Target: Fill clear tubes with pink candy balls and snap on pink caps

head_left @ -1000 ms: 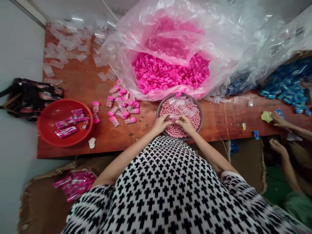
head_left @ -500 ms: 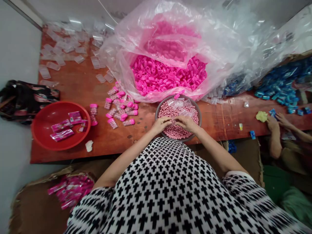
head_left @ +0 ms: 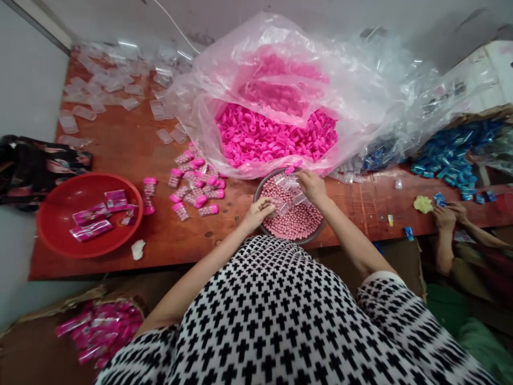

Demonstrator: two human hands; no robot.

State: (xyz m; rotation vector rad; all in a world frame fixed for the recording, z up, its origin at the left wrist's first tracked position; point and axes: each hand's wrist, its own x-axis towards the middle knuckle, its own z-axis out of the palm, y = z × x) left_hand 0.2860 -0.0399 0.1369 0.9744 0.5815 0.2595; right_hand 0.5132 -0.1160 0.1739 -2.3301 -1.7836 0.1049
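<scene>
The left hand (head_left: 258, 212) pinches a small clear tube (head_left: 281, 207), it seems, over a bowl (head_left: 323, 226) of pink beads (head_left: 290, 220). The right hand (head_left: 312, 187) grips another tube (head_left: 292, 182).

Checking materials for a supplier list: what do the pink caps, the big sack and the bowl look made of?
Pink caps: glossy moulded plastic, by their even colour. Sack: thin clear polythene, creased and glaring. Bowl: dull grey rim, possibly metal; unclear.

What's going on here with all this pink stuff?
The person's left hand and right hand are working in a bowl of round pink beads, among small clear tubes. Pink-capped tubes lie on the wooden table beside it, loose pink caps fill a plastic bag behind, and a co-worker's hands are near small blue pieces.
</scene>
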